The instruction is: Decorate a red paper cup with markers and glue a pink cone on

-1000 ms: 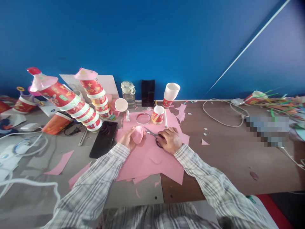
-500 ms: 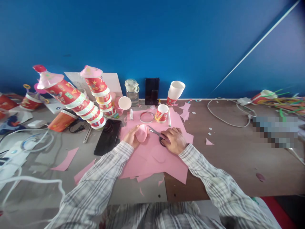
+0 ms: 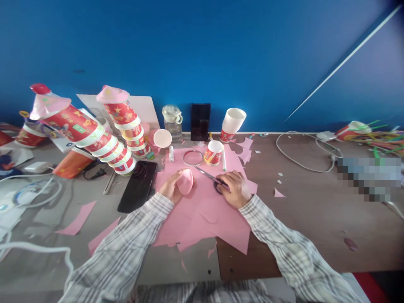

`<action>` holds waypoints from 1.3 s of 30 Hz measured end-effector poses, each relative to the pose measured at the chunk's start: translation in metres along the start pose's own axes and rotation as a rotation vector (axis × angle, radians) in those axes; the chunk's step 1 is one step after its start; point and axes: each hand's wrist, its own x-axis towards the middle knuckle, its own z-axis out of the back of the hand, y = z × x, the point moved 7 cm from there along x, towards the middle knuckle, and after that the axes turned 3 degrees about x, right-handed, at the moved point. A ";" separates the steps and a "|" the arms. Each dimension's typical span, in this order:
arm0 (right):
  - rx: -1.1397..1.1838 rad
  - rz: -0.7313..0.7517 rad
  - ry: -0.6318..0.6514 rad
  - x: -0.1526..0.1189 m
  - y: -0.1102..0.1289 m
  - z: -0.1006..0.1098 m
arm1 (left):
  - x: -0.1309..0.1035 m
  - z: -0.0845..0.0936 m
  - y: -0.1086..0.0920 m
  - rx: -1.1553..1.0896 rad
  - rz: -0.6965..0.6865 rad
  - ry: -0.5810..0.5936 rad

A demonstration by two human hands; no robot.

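Note:
Curved pink paper, shaped like a shallow cone (image 3: 185, 182), is gripped at its left edge by my left hand (image 3: 169, 188). My right hand (image 3: 236, 190) is closed over the handles of a pair of scissors (image 3: 206, 173), whose blades point left toward the paper cone without touching it. Both hands are over a spread of pink paper sheets (image 3: 202, 227). Just beyond them are a red and white paper cup (image 3: 213, 153), a clear ring (image 3: 192, 158), a white pen (image 3: 224, 158) and a small white tube (image 3: 171, 154).
On the left lean two paper-cup towers (image 3: 97, 141) (image 3: 128, 122) with pink cone tops. A black phone (image 3: 138, 187) lies near my left forearm. Behind stand a glass jar (image 3: 172, 124), an upright phone (image 3: 200, 122) and stacked cups (image 3: 232, 124). Cables (image 3: 303, 164) and paper scraps (image 3: 279, 193) lie around.
The scissors' blades look closer together and the right hand has shifted slightly right. The left hand still holds the pink cone. The whole view has tilted slightly.

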 end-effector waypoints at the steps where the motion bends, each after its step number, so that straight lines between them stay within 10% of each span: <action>1: 0.012 0.000 -0.002 0.000 0.000 0.000 | 0.000 0.000 0.000 -0.001 0.000 0.000; 32: 0.063 0.038 -0.015 0.003 -0.010 -0.006 | -0.004 -0.001 -0.002 0.030 0.001 0.001; 39: 0.129 0.027 -0.096 0.004 -0.010 0.005 | -0.002 0.017 -0.028 -0.068 -0.172 -0.162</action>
